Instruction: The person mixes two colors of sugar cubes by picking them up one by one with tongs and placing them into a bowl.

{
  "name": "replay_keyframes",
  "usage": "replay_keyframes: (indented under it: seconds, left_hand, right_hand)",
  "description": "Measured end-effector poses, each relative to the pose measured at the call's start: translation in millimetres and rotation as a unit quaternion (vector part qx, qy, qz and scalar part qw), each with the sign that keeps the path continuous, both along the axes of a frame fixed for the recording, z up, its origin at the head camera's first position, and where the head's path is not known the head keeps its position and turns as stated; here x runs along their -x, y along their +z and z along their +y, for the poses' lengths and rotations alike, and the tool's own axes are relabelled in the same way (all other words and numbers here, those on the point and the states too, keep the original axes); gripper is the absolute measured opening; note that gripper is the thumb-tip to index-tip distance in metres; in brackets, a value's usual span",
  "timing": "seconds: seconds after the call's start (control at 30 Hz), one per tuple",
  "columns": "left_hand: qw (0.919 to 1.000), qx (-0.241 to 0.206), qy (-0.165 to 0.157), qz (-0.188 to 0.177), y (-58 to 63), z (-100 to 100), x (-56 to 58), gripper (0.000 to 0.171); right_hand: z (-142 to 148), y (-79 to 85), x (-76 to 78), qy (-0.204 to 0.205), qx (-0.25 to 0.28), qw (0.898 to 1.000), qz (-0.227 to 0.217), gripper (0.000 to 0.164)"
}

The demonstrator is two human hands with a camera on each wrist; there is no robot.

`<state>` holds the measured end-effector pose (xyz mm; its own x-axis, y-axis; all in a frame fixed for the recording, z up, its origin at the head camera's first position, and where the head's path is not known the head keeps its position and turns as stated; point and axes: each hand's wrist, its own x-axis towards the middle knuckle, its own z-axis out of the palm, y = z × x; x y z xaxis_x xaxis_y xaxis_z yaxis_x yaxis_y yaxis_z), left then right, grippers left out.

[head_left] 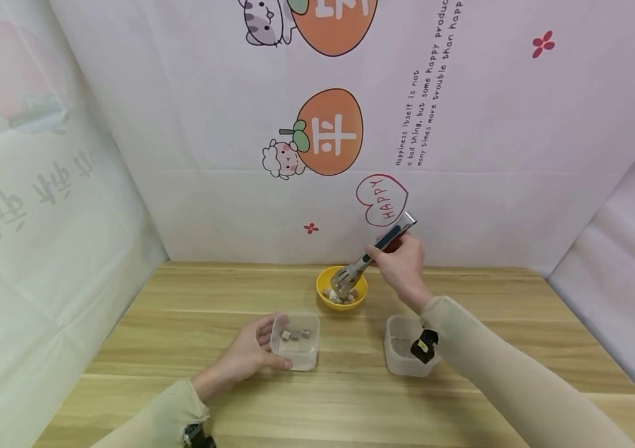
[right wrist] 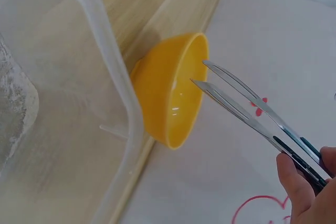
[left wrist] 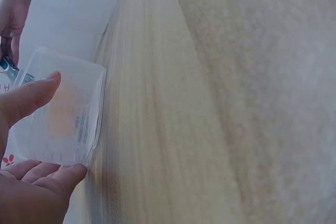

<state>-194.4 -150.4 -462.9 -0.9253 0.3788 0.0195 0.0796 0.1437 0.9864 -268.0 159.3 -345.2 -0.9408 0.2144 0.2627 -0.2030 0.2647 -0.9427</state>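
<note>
My left hand (head_left: pixel 247 351) holds a clear plastic container (head_left: pixel 305 358) on the table, thumb at its near side and fingers round its far left corner. Several small greyish-brown cubes (head_left: pixel 295 335) lie inside it. In my right hand (head_left: pixel 403 264) is a pair of metal tongs (head_left: pixel 387 239) with dark grips, tilted down towards a yellow bowl (head_left: pixel 324 278). Several pale and brown cubes (head_left: pixel 335 298) sit in that bowl, and the tongs' slotted heads are over them. From the right wrist view, the tongs' tips (right wrist: pixel 210 85) stand slightly apart at the bowl's mouth; whether they touch a cube is hidden.
A second clear container (head_left: pixel 398 367) stands at the right, partly under my right wrist, with a greyish layer (right wrist: pixel 13 98) inside. The wooden table (head_left: pixel 334 410) meets a white printed cloth (head_left: pixel 211 218) just behind the bowl, with cloth on both sides too.
</note>
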Motion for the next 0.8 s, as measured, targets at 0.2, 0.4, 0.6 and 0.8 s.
replay_keyframes:
  seconds: [0.2, 0.4, 0.6, 0.8]
  left_hand:
    - [1.0000, 0.000, 0.003, -0.002, 0.2, 1, 0.0, 0.101]
    - [1.0000, 0.000, 0.003, 0.003, -0.5, 0, 0.3, 0.101]
    - [1.0000, -0.005, -0.003, -0.004, -1.7, -1, 1.7, 0.100]
    - [0.9999, -0.007, -0.007, -0.003, -1.3, -1, 1.9, 0.100]
  right_hand:
    - [-5, 10.7, -20.0, 0.028, -0.047, 0.996, 0.065, 0.023]
    - [-16, 18.9, -43.9, 0.058, -0.081, 0.990, 0.101, 0.022]
    - [-32, 22.4, -65.4, 0.107, -0.077, 0.985, 0.113, 0.025]
    - [-51, 11.4, -77.3, 0.160, -0.069, 0.977, 0.120, 0.025]
